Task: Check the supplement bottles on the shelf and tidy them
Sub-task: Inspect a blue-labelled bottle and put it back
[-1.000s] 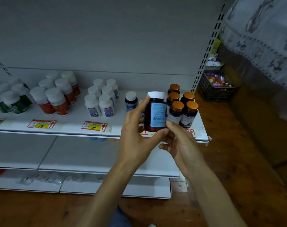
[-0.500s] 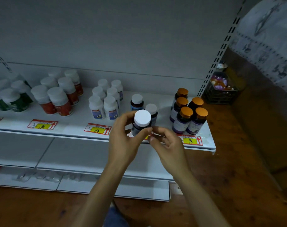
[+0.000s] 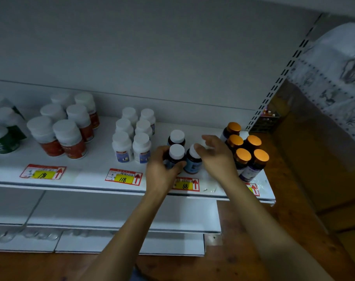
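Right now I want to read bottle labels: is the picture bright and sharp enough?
Head view: dim overall; the 118 price tag reads, the blue bottle label does not; the right hand is motion-blurred at its fingertips.

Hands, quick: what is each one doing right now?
Left hand: grips a dark white-capped bottle.
Right hand: open, fingers loosely extended, holding nothing, beside the neighbouring bottle.

The left hand (image 3: 161, 173) grips a dark white-capped bottle (image 3: 176, 154) that stands near the front of the white shelf (image 3: 87, 169). The right hand (image 3: 216, 159) is loosely spread beside it, its thumb against the cap of a blue-labelled bottle (image 3: 193, 166). A third dark bottle (image 3: 176, 137) stands just behind. Orange-capped bottles (image 3: 242, 156) cluster to the right, and white bottles (image 3: 122, 147) to the left.
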`<state>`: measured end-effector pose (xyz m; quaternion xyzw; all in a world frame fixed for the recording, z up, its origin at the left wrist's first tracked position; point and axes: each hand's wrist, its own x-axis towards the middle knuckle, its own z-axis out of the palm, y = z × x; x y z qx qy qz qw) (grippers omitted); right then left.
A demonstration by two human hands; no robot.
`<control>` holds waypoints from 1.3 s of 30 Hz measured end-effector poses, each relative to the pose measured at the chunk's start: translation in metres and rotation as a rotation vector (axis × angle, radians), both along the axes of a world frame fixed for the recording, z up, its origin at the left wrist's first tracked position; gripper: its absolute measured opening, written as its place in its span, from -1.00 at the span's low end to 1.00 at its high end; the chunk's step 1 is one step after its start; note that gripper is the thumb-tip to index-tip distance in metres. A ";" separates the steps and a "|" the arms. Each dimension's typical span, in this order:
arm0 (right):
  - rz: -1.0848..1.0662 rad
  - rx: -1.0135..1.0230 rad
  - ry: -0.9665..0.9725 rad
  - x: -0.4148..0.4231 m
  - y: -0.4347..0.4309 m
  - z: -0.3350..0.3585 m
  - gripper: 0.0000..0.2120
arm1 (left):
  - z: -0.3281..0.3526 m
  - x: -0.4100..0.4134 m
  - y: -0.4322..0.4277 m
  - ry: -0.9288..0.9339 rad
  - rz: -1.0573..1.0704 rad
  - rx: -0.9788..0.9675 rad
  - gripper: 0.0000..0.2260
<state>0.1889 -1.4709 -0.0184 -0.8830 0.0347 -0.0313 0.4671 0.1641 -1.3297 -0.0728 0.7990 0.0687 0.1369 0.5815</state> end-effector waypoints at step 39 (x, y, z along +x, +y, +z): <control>0.049 0.641 -0.147 -0.082 -0.043 0.073 -0.80 | 0.074 -0.097 -0.054 0.198 -0.365 -0.888 -0.56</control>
